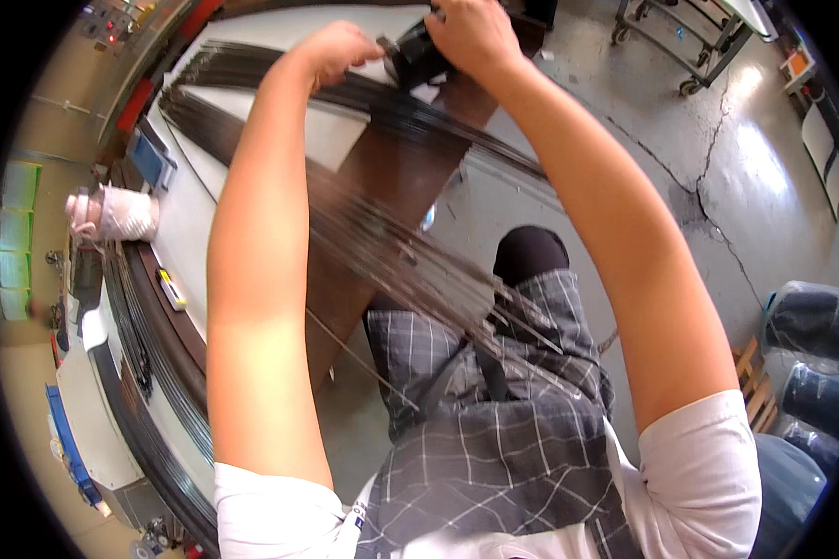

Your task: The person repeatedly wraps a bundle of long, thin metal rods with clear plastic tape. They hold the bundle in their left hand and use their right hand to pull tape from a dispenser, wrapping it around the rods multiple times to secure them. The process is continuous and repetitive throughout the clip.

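My right hand [475,33] curls its fingers over a black blocky object [421,58] at the far edge of the table. My left hand [337,51] is just left of it, fingers drawn together in a pinch toward the object's side; what they hold is too small to make out. Beneath my left hand runs a bundle of long, thin dark strips [419,119], reaching from the table out to the right. A second bundle of strips [373,233], blurred, slants nearer to me across the brown table edge, its ends over my lap.
The white tabletop [182,210] carries a pink-white wrapped container [126,214], a blue box [151,158] and a yellow cutter [171,290]. More dark strips [163,382] lie along the left. A wheeled cart [690,42] stands far right; plastic-wrapped dark rolls [811,391] are near right.
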Motion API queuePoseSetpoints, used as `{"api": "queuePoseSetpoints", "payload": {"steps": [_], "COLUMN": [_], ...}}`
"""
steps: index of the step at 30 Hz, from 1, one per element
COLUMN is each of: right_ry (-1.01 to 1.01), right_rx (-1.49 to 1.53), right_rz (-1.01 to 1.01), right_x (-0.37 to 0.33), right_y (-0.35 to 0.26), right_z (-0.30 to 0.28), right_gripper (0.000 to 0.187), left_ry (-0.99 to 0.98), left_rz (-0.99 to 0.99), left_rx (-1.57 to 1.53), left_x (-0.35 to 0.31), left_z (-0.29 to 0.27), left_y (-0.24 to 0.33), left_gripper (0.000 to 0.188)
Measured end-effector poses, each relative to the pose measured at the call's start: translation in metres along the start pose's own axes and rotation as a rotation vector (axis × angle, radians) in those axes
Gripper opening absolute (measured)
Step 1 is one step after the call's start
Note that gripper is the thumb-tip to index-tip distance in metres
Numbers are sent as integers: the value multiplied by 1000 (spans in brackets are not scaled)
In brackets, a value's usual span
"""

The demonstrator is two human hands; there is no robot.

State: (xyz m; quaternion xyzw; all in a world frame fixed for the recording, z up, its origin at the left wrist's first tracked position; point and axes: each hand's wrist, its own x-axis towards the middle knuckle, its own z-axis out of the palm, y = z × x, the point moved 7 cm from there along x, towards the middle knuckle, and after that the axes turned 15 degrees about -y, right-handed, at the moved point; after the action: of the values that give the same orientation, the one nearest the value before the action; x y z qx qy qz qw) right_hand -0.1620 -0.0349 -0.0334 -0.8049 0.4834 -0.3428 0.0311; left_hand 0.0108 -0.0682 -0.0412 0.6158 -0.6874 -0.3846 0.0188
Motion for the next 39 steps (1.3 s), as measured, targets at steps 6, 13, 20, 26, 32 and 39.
{"api": "queuePoseSetpoints", "payload": {"steps": [6,13,20,26,32,39], "right_ry": [75,27,-1137,-1241,-1256,-1258], "right_rx": [-111,111,556,710,719,725], "right_rz": [-58,-69,141,230,274,320], "right_x": [8,-14,-134,-144,-150,-149], "right_y": [-2,-24,-55,-65,-60,-56], "right_z": [-4,-27,21,23,29,27], "right_gripper": [18,32,26,27,26,22], "left_ry": [126,367,-45,-39,-53,-106], "left_rz": [-125,345,458,306,277,218], "left_rx": [528,-56,-859,-1115,-1179,-1207], "left_x": [14,-106,-199,-209,-208,-204], "left_z": [-5,14,136,191,204,211], "left_y": [1,6,12,0,0,1], "left_gripper": [30,21,9,9,10,9]}}
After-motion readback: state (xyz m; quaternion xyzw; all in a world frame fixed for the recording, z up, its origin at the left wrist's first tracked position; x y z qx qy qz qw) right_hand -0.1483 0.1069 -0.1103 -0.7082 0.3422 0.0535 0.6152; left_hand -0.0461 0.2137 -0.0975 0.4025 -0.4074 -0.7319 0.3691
